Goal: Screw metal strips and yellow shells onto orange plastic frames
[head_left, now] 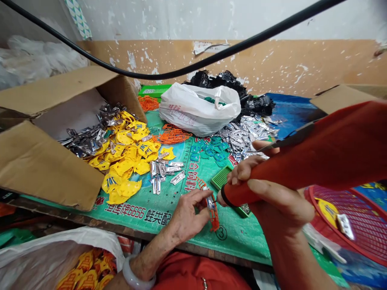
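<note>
My right hand (272,201) is wrapped round a red electric screwdriver (302,157), its tip pointing down and left. Beneath that tip an orange plastic part (214,219) with a silver piece (210,201) on it lies on the green sheet (242,237). My left hand (192,213) touches this part from the left, index finger and thumb curved round its near side, other fingers curled. A small green tray (222,177) with holes sits just behind, partly hidden by my right hand.
Yellow parts (130,155) and silver pieces spill from a cardboard box (45,161) at left. A white bag (196,108), orange frames (173,135) and a silver pile (244,135) stand behind. A red basket (359,217) is at right; a black cable (181,72) crosses above.
</note>
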`<state>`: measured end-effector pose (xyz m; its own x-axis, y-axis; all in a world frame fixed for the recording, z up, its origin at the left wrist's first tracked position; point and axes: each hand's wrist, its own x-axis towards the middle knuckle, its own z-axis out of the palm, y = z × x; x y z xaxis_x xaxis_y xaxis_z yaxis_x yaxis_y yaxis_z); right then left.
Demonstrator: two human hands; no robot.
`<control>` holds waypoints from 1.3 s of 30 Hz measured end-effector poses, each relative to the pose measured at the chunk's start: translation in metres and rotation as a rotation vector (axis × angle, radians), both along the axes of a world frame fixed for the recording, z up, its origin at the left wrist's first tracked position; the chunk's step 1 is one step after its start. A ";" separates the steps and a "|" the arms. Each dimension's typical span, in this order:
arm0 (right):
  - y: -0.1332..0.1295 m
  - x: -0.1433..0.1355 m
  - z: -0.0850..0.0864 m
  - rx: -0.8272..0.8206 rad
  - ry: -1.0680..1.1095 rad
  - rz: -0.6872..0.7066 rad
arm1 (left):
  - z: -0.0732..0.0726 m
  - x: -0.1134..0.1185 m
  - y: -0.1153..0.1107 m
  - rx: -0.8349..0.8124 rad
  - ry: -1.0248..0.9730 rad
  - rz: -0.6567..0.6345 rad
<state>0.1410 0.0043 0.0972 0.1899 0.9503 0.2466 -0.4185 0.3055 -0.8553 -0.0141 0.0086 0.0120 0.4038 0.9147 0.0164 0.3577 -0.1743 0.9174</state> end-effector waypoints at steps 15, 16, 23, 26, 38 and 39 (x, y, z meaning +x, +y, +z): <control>-0.001 -0.001 -0.006 0.011 -0.080 0.040 | 0.002 0.001 -0.001 0.029 -0.022 0.006; -0.001 -0.001 -0.006 0.013 -0.091 0.045 | 0.003 0.001 -0.001 0.027 -0.024 0.010; -0.001 0.000 -0.006 0.007 -0.162 -0.018 | 0.003 0.002 -0.001 0.020 -0.015 0.029; -0.001 0.000 -0.007 0.004 -0.175 -0.019 | 0.002 0.002 -0.001 0.025 -0.009 0.027; -0.003 -0.002 -0.007 0.016 -0.166 -0.005 | 0.002 0.003 -0.002 -0.034 -0.049 0.047; -0.004 -0.002 -0.007 0.015 -0.168 0.003 | 0.001 0.004 -0.003 -0.053 -0.056 0.057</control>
